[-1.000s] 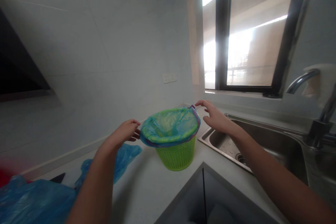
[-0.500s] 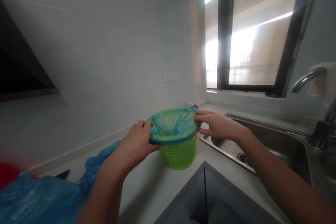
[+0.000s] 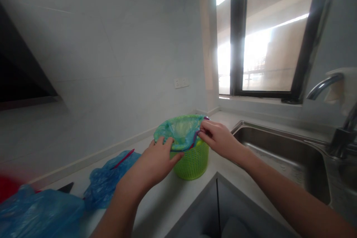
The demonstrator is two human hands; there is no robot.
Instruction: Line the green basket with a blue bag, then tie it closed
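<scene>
The pale surface (image 3: pixel 178 200) runs across the bottom of the frame, with the sink (image 3: pixel 281 156) at right centre. Loose blue bags (image 3: pixel 41 212) lie in the lower left corner. Just right of centre stands my green basket (image 3: pixel 192 161), its liner (image 3: pixel 181 130) gathered over the rim. My left hand (image 3: pixel 154 163) presses on the near rim, fingers curled and pinching the liner's edge. My right hand (image 3: pixel 219 139) sits at the basket's right rim, thumb and fingers pinching the liner where a purple drawstring (image 3: pixel 206 118) shows.
</scene>
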